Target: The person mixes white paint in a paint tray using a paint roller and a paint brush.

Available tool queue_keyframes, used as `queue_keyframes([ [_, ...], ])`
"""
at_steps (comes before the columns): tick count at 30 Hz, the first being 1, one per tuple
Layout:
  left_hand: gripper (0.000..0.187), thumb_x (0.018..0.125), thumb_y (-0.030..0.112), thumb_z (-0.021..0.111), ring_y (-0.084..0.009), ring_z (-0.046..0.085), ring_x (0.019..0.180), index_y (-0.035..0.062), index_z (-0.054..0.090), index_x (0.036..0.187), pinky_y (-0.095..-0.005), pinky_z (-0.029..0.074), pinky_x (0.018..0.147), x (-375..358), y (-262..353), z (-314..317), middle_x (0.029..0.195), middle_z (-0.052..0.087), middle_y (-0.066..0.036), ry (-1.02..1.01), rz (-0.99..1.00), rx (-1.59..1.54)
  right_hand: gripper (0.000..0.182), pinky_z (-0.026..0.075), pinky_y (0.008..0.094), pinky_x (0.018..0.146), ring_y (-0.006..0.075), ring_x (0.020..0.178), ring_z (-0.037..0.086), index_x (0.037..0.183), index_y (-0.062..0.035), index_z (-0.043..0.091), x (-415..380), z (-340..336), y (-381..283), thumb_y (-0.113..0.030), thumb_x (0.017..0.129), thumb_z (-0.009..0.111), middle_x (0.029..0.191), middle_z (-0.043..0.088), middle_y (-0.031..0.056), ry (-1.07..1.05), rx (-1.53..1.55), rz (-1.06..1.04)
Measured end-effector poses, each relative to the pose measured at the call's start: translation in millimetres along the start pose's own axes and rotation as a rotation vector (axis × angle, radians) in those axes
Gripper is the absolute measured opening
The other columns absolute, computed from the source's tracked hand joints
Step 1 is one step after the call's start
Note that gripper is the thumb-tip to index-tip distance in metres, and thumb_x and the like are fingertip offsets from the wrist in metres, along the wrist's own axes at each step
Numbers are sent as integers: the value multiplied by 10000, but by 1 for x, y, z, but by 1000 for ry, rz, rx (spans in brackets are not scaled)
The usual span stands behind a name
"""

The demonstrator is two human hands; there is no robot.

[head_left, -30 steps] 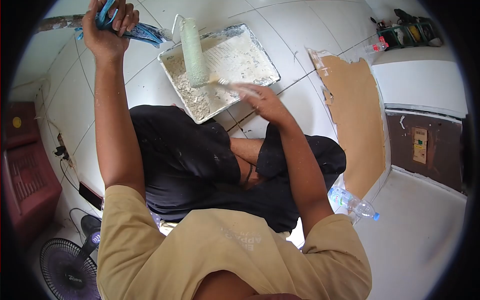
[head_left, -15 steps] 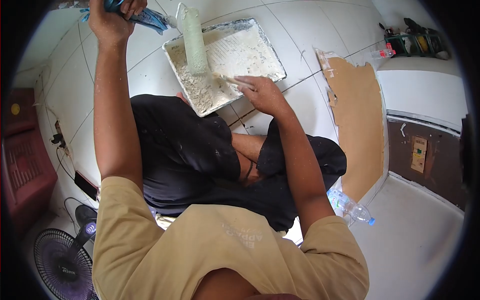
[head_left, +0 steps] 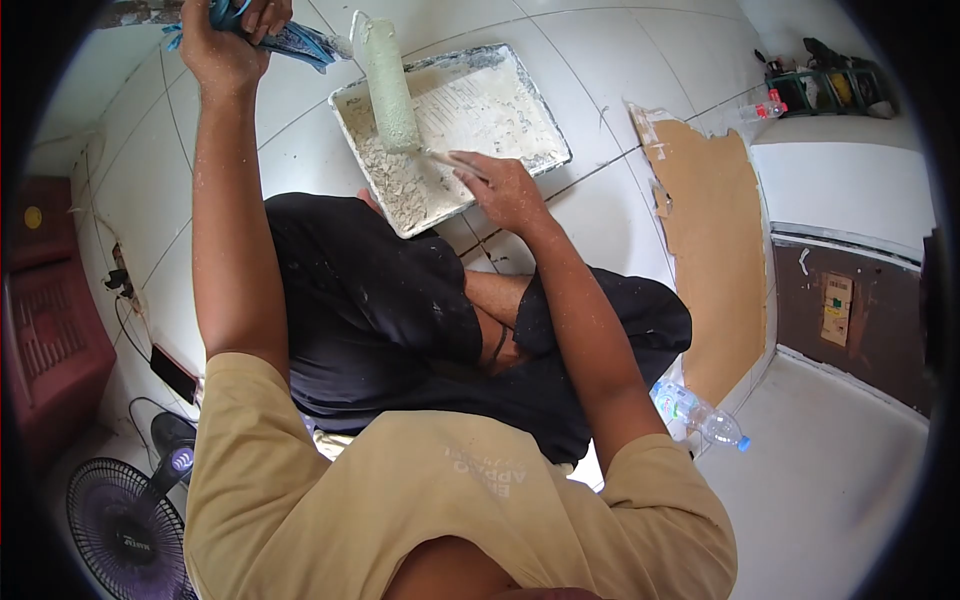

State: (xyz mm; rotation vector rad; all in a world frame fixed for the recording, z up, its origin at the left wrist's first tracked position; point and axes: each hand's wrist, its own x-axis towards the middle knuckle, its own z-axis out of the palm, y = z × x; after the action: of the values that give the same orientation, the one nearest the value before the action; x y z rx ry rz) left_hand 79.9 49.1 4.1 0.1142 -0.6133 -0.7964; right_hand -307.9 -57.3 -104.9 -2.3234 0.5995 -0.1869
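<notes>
One roller [head_left: 388, 92] above one paint-caked tray [head_left: 490, 100] on the floor [head_left: 605, 215], left hand [head_left: 222, 48] clenched round blue cloth [head_left: 302, 44], right hand [head_left: 508, 193] pinching one slim tool [head_left: 464, 165] near the roller's lower end.

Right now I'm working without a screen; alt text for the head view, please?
Seated person's right hand holds a thin tool near the end of a pale roller over a messy tray; the left hand grips a blue wrap.
</notes>
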Motion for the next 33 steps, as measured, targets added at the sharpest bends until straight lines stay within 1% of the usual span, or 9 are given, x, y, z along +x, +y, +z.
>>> queue_keyframes([
  [2, 446, 1028, 570, 501, -81, 303, 384, 195, 495, 786, -266, 272, 376, -17, -17, 66, 496, 345, 50, 90, 242, 747, 390, 579, 452, 808, 386, 872, 736, 1348, -117, 659, 16, -1, 18, -310, 1021, 566, 1004, 735, 258, 181, -68, 101],
  [9, 450, 1028, 584, 489, -82, 298, 381, 190, 499, 811, -268, 275, 375, -13, -15, 46, 504, 350, 48, 153, 232, 771, 338, 545, 446, 899, 373, 1010, 723, 1263, -62, 706, 36, -17, 18, -231, 988, 605, 1096, 732, 247, -16, 174, 91],
  [12, 461, 1035, 585, 474, -81, 297, 373, 189, 486, 799, -263, 268, 370, -7, -2, 2, 501, 349, 48, 8, -14, 23, 326, 545, 427, 902, 368, 992, 721, 1228, -79, 726, 47, -18, 25, -265, 976, 636, 1078, 736, 241, 424, -63, 222],
  [14, 457, 1005, 528, 433, -98, 277, 522, 166, 437, 728, -281, 266, 550, -16, -5, 48, 576, 309, 32, -56, 109, 805, 334, 544, 438, 907, 391, 1008, 710, 1240, -78, 716, 53, -20, 27, -258, 974, 625, 1079, 729, 251, 252, -86, 104],
  [21, 468, 1044, 579, 458, -75, 293, 370, 189, 472, 788, -261, 261, 366, -16, -22, 61, 495, 349, 46, 57, 190, 755, 356, 567, 493, 838, 434, 886, 712, 1304, -86, 674, 93, -45, 51, -251, 998, 592, 1061, 729, 257, 203, -444, 366],
  [25, 474, 1039, 589, 462, -76, 290, 370, 190, 468, 782, -264, 263, 369, 3, -14, 1, 485, 331, 44, -73, 68, 386, 329, 569, 511, 820, 412, 922, 711, 1201, -94, 693, 100, -57, 61, -323, 995, 577, 957, 735, 216, 189, 42, 21],
  [27, 476, 1034, 594, 468, -78, 288, 370, 191, 467, 781, -264, 263, 370, -4, -15, -2, 483, 323, 43, -120, -27, 35, 329, 572, 494, 838, 412, 940, 706, 1218, -102, 695, 96, -62, 72, -306, 986, 581, 969, 733, 216, 268, -494, 167],
  [29, 482, 1027, 600, 478, -82, 292, 371, 190, 472, 773, -263, 263, 373, -12, -21, 60, 483, 325, 42, -11, 158, 766, 324, 567, 491, 864, 400, 940, 706, 1207, -90, 706, 93, -84, 79, -263, 956, 596, 975, 736, 213, 59, -609, 122],
  [33, 466, 1028, 574, 500, -83, 305, 385, 198, 466, 756, -261, 267, 382, -14, -22, 66, 499, 340, 45, 45, 153, 757, 316, 547, 465, 917, 392, 995, 692, 1193, -97, 734, 113, -147, 58, -238, 938, 610, 1059, 730, 223, -227, -454, -213],
])
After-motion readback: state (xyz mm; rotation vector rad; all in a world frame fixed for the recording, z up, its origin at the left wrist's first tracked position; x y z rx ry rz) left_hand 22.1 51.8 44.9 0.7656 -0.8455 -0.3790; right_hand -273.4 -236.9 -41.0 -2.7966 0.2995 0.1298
